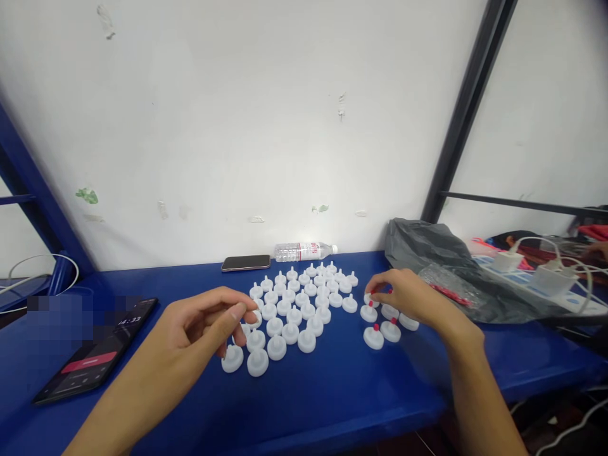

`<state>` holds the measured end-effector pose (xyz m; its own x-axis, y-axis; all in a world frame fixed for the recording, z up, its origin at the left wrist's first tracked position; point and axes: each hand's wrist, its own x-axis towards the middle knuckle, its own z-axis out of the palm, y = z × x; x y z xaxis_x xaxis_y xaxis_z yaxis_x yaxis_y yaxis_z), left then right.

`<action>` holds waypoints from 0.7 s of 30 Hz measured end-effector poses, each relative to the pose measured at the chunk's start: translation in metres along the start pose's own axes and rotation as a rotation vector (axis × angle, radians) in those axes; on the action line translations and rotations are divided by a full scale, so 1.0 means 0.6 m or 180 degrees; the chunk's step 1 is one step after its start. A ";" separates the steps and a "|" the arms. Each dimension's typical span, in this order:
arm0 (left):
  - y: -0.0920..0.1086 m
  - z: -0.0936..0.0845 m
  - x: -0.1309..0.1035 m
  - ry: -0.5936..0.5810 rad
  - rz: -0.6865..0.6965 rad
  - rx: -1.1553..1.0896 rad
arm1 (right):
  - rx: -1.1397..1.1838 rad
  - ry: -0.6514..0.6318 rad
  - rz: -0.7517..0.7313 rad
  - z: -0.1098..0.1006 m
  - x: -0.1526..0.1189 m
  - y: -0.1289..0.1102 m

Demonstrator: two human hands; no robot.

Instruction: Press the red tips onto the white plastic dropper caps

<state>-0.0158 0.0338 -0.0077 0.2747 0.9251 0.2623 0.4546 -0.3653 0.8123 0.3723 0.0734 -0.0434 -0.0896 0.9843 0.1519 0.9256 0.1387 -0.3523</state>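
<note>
My left hand (204, 326) is over the near left edge of a large group of white round nozzle caps (277, 347). Its thumb and index finger are pressed together and the others curl in; whether anything small sits between them is hidden. One white cap (232, 359) stands just below these fingers. On the right, my right hand (403, 292) is closed with its fingertips on the top of a white nozzle cap (369, 302). Around it stands a smaller group of caps with red tips (373, 337), some partly covered by the hand.
Along the wall lie a clear plastic bottle (304, 252) and a phone (246, 263). A larger phone (97, 351) with a lit timer is at left. At right are a grey plastic bag (418, 244), a clear bag of red pieces (451, 292) and a power strip (546, 282) with chargers.
</note>
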 end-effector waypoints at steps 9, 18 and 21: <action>-0.008 -0.003 -0.001 -0.0064 -0.0111 0.0155 | 0.0162 -0.0153 0.0018 -0.005 -0.007 -0.014; -0.008 -0.011 0.002 0.0021 -0.0151 0.0435 | 0.0064 -0.0197 0.0148 -0.001 -0.009 -0.012; -0.035 -0.022 0.008 0.0278 -0.0335 0.1281 | -0.0042 -0.0007 0.0091 0.001 -0.009 -0.015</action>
<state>-0.0352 0.0474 -0.0167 0.1440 0.9585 0.2460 0.7757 -0.2637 0.5734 0.3646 0.0668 -0.0415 -0.0640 0.9881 0.1399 0.9326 0.1091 -0.3441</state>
